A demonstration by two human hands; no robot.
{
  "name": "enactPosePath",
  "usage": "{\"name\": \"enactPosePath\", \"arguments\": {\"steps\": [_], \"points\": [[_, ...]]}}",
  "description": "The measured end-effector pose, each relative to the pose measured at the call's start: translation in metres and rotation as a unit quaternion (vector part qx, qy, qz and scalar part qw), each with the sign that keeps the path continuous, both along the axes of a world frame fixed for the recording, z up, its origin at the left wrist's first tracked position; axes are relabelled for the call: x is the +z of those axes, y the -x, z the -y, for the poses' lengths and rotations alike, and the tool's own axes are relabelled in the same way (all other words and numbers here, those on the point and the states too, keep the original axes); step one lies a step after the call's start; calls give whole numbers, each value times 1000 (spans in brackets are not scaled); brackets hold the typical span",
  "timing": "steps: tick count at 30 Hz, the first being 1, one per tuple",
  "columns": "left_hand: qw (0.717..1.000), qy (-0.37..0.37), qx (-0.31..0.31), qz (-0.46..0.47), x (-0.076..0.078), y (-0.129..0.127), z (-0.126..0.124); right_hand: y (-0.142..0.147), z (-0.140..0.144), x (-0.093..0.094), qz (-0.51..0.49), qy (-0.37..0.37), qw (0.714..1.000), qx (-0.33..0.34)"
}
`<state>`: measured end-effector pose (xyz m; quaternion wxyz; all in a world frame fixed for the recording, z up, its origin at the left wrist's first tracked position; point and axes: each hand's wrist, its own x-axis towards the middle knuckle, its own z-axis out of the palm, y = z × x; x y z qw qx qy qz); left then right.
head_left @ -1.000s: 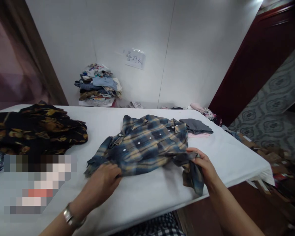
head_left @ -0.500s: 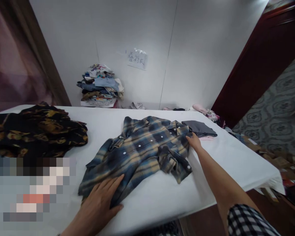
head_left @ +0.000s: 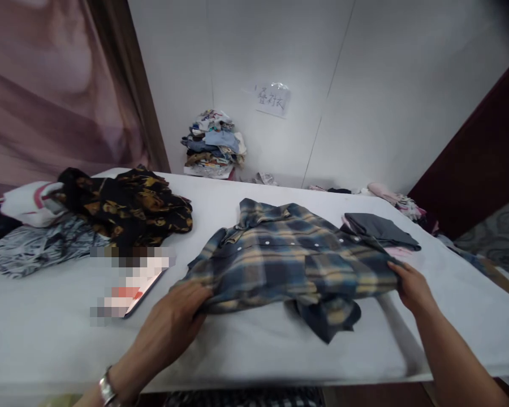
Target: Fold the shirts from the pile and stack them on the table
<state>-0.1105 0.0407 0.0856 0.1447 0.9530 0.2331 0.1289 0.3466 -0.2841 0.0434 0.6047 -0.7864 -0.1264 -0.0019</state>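
A blue and tan plaid shirt (head_left: 288,257) lies buttoned side up on the white table (head_left: 59,333). My left hand (head_left: 173,325) grips its near left edge, fingers curled over the cloth. My right hand (head_left: 411,288) holds the shirt's right edge near a folded-under sleeve. One cuff (head_left: 328,319) sticks out below the shirt's near edge, between my hands. A watch sits on my left wrist.
A black and gold patterned garment (head_left: 127,203) lies at the left, with a grey patterned cloth (head_left: 34,249) and a white item beside it. A folded grey garment (head_left: 382,229) on pink cloth sits at the right. A clothes pile (head_left: 214,144) stands against the wall.
My right hand has come back from the shirt's far right corner to its near right edge. My left hand went from pressing flat to gripping the left edge. The view swung left.
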Motion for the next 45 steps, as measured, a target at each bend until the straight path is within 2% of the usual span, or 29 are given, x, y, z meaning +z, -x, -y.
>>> {"name": "enactPosePath", "arguments": {"steps": [4,6,9,11,12,15,17,19,21,24,27,29,33,36,38,40,43,45], "points": [[995,36,-9,-94,-16,-12,-3,12,28,-16,-116,106,987,-35],[994,34,14,-100,-18,-22,-11,8,27,-17,-69,176,981,-29],[993,19,78,-81,-7,-38,-30,3,5,-8,96,251,963,-8],[993,21,98,-63,4,-48,-43,3,-25,2,179,253,950,41],[994,40,84,-57,10,-52,-49,4,-44,6,202,245,945,80],[982,179,-6,-54,21,-67,-69,5,-112,17,228,235,925,191],[971,235,1,-38,21,-78,-83,0,-160,20,225,257,913,223],[981,183,65,-24,16,-91,-94,-9,-201,21,223,296,901,225],[986,95,118,-63,7,-105,-102,-22,-233,19,198,339,898,199],[975,40,142,-165,-7,-123,-108,-41,-262,8,120,354,917,141],[969,37,144,-199,-5,-137,-122,-59,-274,-2,80,323,935,125],[968,24,157,-196,8,-144,-142,-71,-279,-1,80,298,943,127],[960,-65,237,-136,50,-164,-198,-94,-296,25,85,209,969,99],[951,-62,285,-99,65,-185,-231,-101,-311,46,85,155,982,71],[952,-43,287,-92,60,-194,-238,-94,-314,52,81,129,986,64],[967,-57,243,-57,45,-195,-230,-77,-307,51,61,94,989,94],[992,-72,99,1,17,-172,-195,-34,-274,42,8,62,975,212],[999,-51,13,0,3,-144,-161,1,-238,34,-22,68,948,309]]}}
